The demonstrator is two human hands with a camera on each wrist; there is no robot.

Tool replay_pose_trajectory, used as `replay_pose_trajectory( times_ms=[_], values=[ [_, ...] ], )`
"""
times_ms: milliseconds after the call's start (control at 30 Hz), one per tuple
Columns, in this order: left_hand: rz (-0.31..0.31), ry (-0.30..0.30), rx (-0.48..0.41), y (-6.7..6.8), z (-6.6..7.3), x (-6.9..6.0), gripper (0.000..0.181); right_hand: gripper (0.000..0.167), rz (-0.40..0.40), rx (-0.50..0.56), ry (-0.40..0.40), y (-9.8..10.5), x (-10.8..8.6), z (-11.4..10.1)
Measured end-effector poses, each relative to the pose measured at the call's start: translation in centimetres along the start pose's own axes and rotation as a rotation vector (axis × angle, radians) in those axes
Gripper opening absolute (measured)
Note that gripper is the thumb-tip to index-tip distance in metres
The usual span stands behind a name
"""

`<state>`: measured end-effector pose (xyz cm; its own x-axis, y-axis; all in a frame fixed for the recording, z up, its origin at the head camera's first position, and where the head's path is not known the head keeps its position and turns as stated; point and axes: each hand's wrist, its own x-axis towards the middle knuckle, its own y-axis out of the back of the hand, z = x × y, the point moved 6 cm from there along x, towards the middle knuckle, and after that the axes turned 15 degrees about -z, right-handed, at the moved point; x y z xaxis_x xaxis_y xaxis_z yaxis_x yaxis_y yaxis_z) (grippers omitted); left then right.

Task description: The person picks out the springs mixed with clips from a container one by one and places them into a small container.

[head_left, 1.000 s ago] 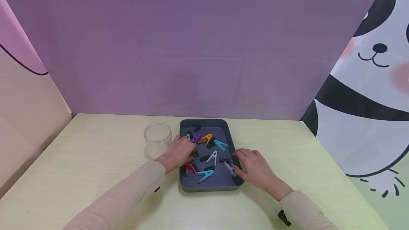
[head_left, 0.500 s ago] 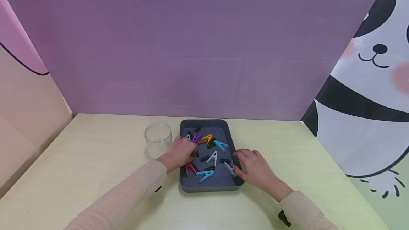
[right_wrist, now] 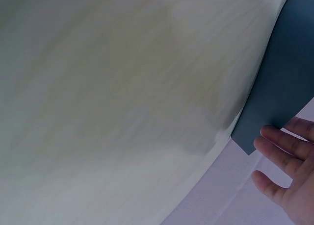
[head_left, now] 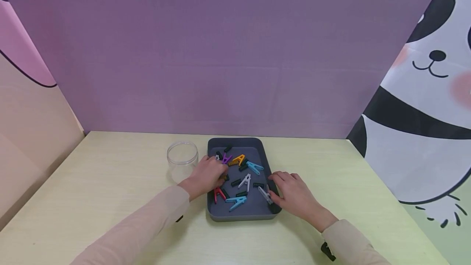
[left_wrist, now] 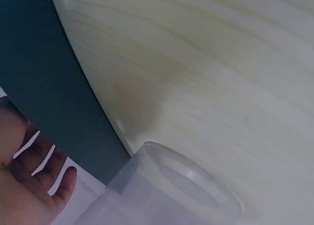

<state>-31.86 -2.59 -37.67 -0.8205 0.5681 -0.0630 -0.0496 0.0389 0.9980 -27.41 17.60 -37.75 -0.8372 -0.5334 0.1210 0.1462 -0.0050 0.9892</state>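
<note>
A dark grey tray [head_left: 243, 217] holds plastic clips, among them an orange one [head_left: 239, 158], a white one [head_left: 246, 180] and a red one [head_left: 219, 192], plus several dark springs [head_left: 236, 183]. My left hand [head_left: 207, 175] reaches over the tray's left side, bent fingers inside; whatever lies beneath them is hidden. In the left wrist view that hand [left_wrist: 34, 186] shows loosely spread fingers beyond the tray wall [left_wrist: 59, 87]. Relaxed fingers of my right hand [head_left: 296, 197] rest at the right rim, near a grey clip [head_left: 264, 194]. The right wrist view shows them [right_wrist: 289, 161] against the tray wall [right_wrist: 284, 73].
Just left of the tray, close behind my left hand, stands a clear round jar [head_left: 182, 169], also visible in the left wrist view [left_wrist: 181, 186]. Tray and jar are on a pale wooden table [head_left: 110, 175]. A purple cloth [head_left: 220, 52] hangs behind the table.
</note>
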Motion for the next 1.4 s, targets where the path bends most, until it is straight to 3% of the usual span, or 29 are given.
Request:
replay_pose_trajectory(
  times_ms=[567,833,1100,1400],
  values=[
    [0.112,-0.06,-0.026,3.5,0.0,-1.1,0.008,0.035,0.011,-0.002,0.004,0.0,0.1,0.2],
    [0.147,-0.037,0.005,5.3,-0.3,-1.6,0.017,0.035,0.017,-0.003,0.008,0.0,0.0,0.2],
    [0.191,-0.012,-0.042,7.0,-1.7,-2.7,0.012,0.035,0.015,0.005,0.005,-0.1,0.0,0.1],
    [0.256,0.02,-0.1,8.3,-4.3,-4.1,0.012,0.034,0.014,0.001,0.011,0.1,0.0,-0.1]
  ],
)
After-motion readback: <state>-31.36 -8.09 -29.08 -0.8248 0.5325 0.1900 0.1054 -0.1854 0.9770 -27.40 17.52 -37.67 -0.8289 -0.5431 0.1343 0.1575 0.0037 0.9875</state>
